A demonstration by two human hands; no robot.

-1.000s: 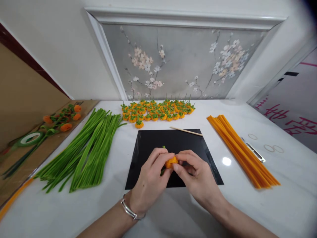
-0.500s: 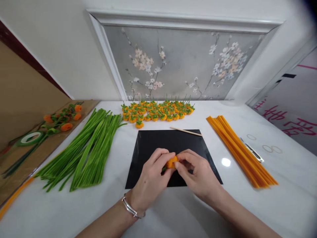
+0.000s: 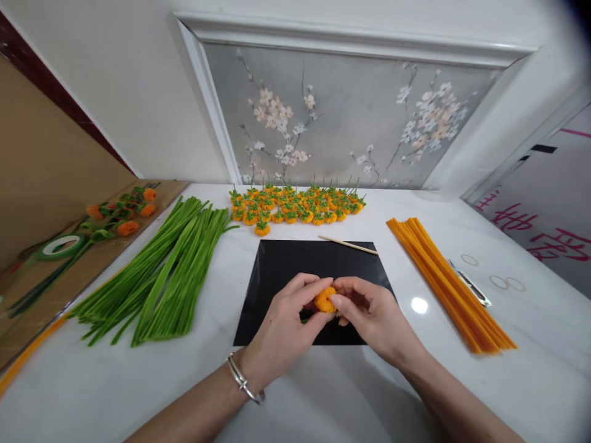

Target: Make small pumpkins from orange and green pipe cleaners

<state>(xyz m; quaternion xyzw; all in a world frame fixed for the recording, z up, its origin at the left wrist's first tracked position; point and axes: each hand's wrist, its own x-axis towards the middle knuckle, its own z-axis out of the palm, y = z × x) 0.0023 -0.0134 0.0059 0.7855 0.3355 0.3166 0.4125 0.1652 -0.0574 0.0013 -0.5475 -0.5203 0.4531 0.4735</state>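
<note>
A small round orange fuzzy piece (image 3: 325,299) is pinched between both hands above the black mat (image 3: 290,261). My left hand (image 3: 289,320) grips its left side with thumb and fingers, and a bit of green shows under those fingers. On the right, my right hand (image 3: 372,314) presses its thumb and index finger against the piece. A thin wooden stick (image 3: 348,244) lies across the mat's far edge. Behind the mat stand rows of orange pieces with green tops (image 3: 295,206), and one such piece (image 3: 262,229) sits in front of them.
Green fuzzy stems (image 3: 170,277) lie at the left, orange ones (image 3: 447,283) at the right. Beside the orange stems are a metal tool (image 3: 473,286) and thin rings (image 3: 498,282). Far left, green tape (image 3: 61,246) and orange flowers (image 3: 127,227) rest on brown board.
The orange piece has turned so its round face with a central dimple shows more. My right hand's fingers have shifted around it, and the camera view has moved slightly.
</note>
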